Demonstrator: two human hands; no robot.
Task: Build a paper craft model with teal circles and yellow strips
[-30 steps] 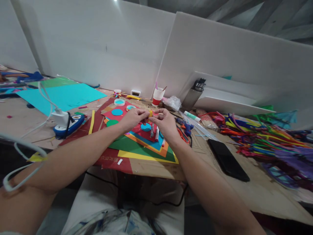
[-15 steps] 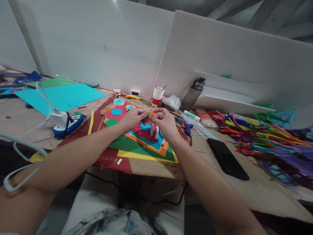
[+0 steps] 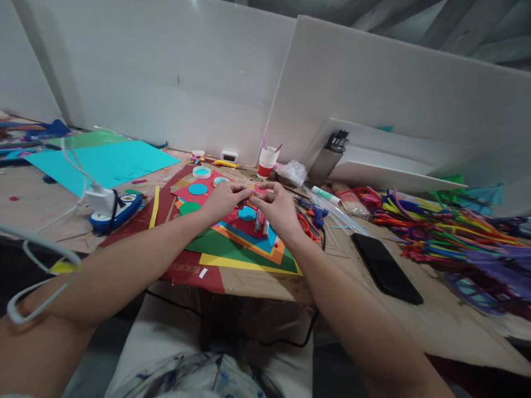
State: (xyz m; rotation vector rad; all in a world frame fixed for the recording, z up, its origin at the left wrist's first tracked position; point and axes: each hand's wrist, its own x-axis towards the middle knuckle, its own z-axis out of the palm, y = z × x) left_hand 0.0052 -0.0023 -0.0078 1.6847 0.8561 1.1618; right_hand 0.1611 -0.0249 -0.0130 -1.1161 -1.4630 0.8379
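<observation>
My left hand [image 3: 228,200] and my right hand [image 3: 279,205] meet above a stack of coloured sheets, fingertips nearly touching. Each is closed in a pinch around something small between them, too small and hidden to name. Beneath them lies a red sheet [image 3: 232,224] with blue circles [image 3: 198,189] on it. Another blue circle [image 3: 246,214] shows just below my fingers, beside thin tube-like items [image 3: 266,227]. Green paper [image 3: 224,249] and yellow paper [image 3: 249,265] stick out under the stack. A green circle [image 3: 189,208] is near my left wrist.
Right of my hands are a blue glue gun [image 3: 318,216], a glue stick [image 3: 326,195], a black phone [image 3: 386,269] and many pipe cleaners [image 3: 440,226]. Behind stand a paper cup [image 3: 267,162] and a bottle [image 3: 328,158]. On the left, a blue-white power strip [image 3: 120,213] has cables.
The small yellow piece that showed between my fingertips is now mostly hidden. My fingers have shifted slightly; both hands stay in nearly the same place.
</observation>
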